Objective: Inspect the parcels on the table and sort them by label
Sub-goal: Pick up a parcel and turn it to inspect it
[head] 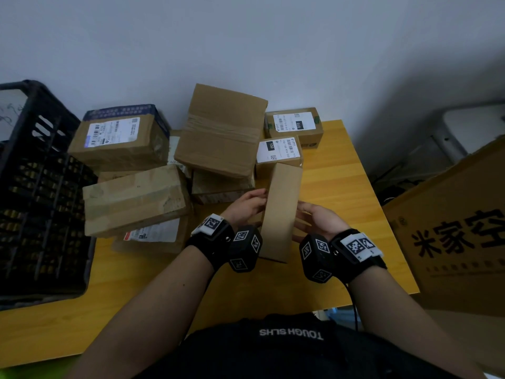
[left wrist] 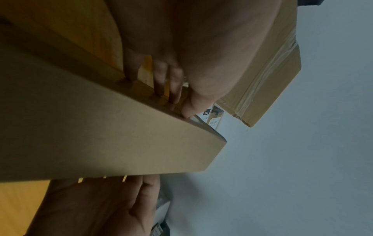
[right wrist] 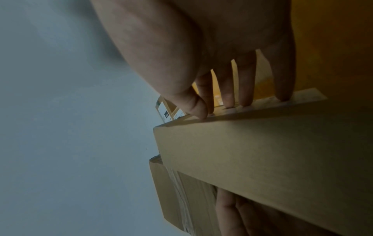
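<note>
Both forearms reached out from the bottom of the head view, each with a black strap and tagged cube at the wrist, and between them stood a long plain box [head: 281, 212], tipped up on one end above the yellow table [head: 341, 187]. The left hand [head: 246, 205] lay against its left side and the right hand [head: 318, 218] against its right, so the box was clamped between the two palms rather than gripped by either. In the wrist views the fingers [left wrist: 173, 89] of the left hand ran nearly straight with their tips on the box's edge, and the right hand's fingertips [right wrist: 228, 99] were spread and likewise straight, the thumb touching the same edge. Held that way, the box could be rolled from face to face; the side towards the camera was bare cardboard, so the label was probably being sought on another face, though none showed. Behind it, the unsorted heap of parcels [head: 221, 132] was stacked against the wall, and two small labelled boxes [head: 293, 124] sat apart at the right, marked 010 and 150, likely already read. A black crate [head: 41, 187] waited at the left and a large printed carton [head: 459, 228] at the right, perhaps as sorting bins.
</note>
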